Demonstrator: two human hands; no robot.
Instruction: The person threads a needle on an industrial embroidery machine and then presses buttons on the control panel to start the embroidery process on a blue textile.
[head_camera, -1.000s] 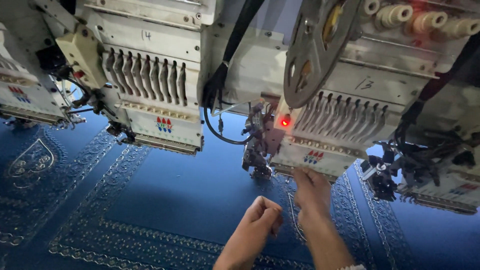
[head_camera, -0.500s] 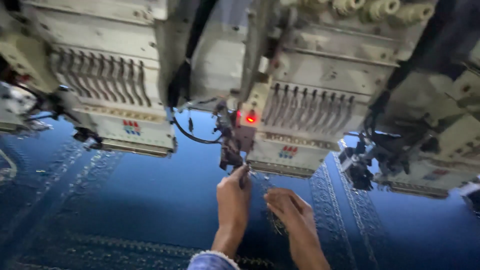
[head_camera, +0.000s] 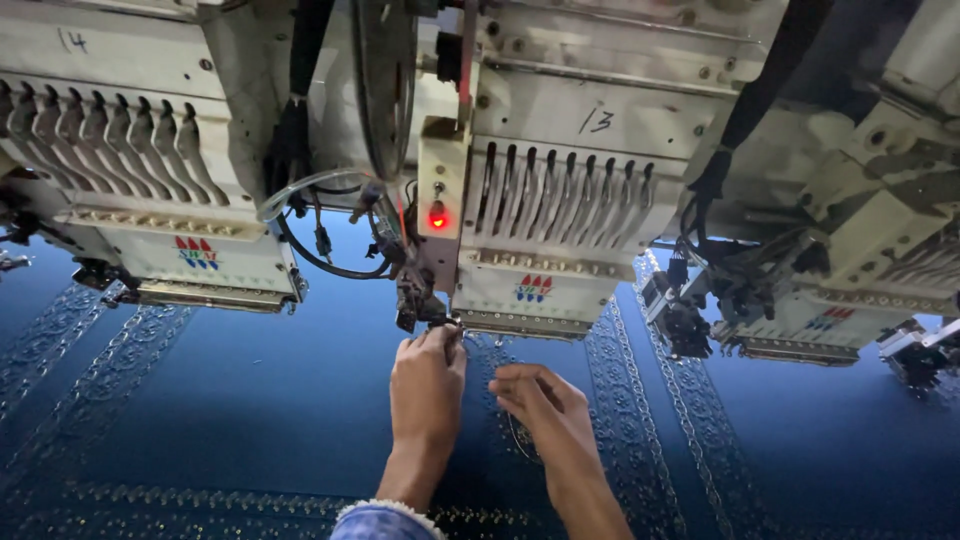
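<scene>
Beneath the cream multi-needle embroidery head (head_camera: 540, 230), the left hand (head_camera: 428, 385) pinches at the needle area; threading appears underway. Near right, the right hand (head_camera: 540, 405) grasps a thin thread (head_camera: 512, 440) over dark blue embroidered fabric (head_camera: 230, 400); feeding needs steady tension.

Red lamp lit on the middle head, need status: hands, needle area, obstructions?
Left hand fingertips at needle area of cream embroidery head. Right hand over blue embroidered fabric, grip unclear. Nothing blocking.

Blue fabric (head_camera: 230, 400), silver-patterned; cream machine head (head_camera: 570, 170); red lamp (head_camera: 437, 217).
</scene>
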